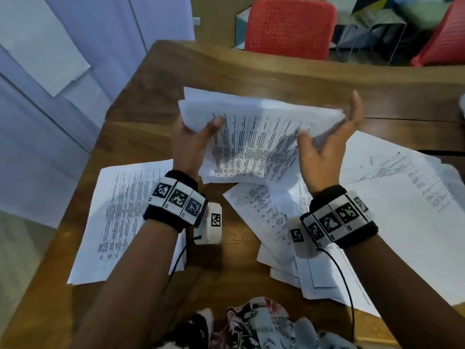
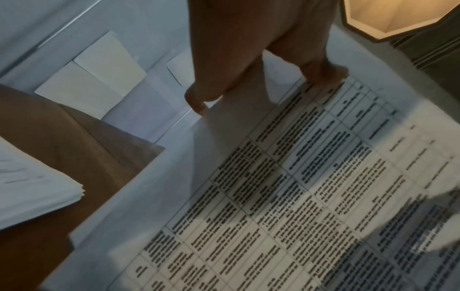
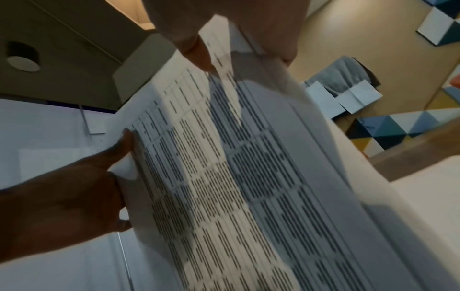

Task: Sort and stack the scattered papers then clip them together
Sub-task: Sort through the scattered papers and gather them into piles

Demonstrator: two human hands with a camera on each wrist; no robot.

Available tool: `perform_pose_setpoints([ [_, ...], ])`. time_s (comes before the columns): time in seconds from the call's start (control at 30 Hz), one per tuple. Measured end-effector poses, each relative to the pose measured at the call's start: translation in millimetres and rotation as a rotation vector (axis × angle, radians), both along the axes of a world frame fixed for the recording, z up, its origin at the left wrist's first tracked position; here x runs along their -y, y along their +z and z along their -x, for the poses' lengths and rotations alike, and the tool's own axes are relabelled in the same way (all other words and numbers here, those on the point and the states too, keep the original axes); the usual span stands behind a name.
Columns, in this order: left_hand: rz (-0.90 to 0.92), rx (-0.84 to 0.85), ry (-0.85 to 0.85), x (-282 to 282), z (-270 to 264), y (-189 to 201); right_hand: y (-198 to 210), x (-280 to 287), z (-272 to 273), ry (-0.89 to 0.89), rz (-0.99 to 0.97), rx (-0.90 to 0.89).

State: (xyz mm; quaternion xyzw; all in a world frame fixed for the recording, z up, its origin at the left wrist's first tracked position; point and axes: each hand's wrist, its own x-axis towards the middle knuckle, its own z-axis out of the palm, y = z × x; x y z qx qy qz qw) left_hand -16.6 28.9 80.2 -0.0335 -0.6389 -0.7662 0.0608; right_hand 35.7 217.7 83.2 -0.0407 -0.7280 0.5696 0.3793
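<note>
I hold a bundle of printed papers (image 1: 254, 137) in the air above the wooden table (image 1: 161, 79), one hand at each short end. My left hand (image 1: 198, 129) grips the left end, thumb on top and fingers underneath. At the right end my right hand (image 1: 329, 127) has its thumb on the top sheet and its fingers standing up along the edge. The sheets are fanned and uneven. In the left wrist view the top sheet (image 2: 286, 196) shows a printed table. The right wrist view shows loose page edges (image 3: 248, 157) spreading. No clip is in view.
More printed sheets lie on the table: a pile at the left (image 1: 120, 217), overlapping sheets in the middle (image 1: 266, 212) and a spread at the right (image 1: 402, 197). A red chair (image 1: 289, 26) stands beyond the far edge. The table's left edge (image 1: 83, 197) is close.
</note>
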Motion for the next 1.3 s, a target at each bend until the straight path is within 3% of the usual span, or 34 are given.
perform_pose_setpoints([
  [0.1, -0.009, 0.015, -0.019, 0.7, -1.9, -3.8, 13.5, 2.1, 6.3, -0.044, -0.183, -0.106],
  [0.2, 0.033, 0.043, -0.024, 0.9, -2.1, -10.0, 17.4, -1.0, 11.6, -0.075, -0.29, 0.076],
  [0.27, 0.04, 0.056, -0.018, 0.0, -2.6, -13.2, 15.0, -1.7, 12.8, -0.049, -0.161, 0.145],
  [0.37, -0.009, 0.029, 0.012, 0.7, -1.4, -6.0, 24.8, 2.5, 10.8, 0.041, 0.049, 0.054],
  [0.5, -0.041, -0.031, -0.012, 8.7, 3.0, 5.6, 30.9, 0.8, 7.8, 0.028, 0.065, -0.013],
  [0.67, 0.024, 0.097, -0.127, 10.4, -9.7, -5.0, -5.1, 6.6, 5.8, 0.097, 0.167, 0.306],
  [0.77, 0.044, 0.125, -0.079, 7.5, -13.0, -10.5, -15.6, 13.7, 5.4, 0.113, 0.141, 0.419],
  [1.0, -0.026, 0.027, -0.01, 18.9, -10.7, 10.3, 1.4, 11.3, 11.6, 0.035, 0.197, 0.119],
  [1.17, 0.13, 0.221, -0.104, 13.8, -24.8, -31.0, -38.0, 18.9, -2.6, 0.045, 0.13, 0.436],
  [1.3, 0.245, 0.299, -0.073, 11.7, -26.1, -44.4, -47.4, 23.2, -7.4, 0.053, 0.09, 0.471],
])
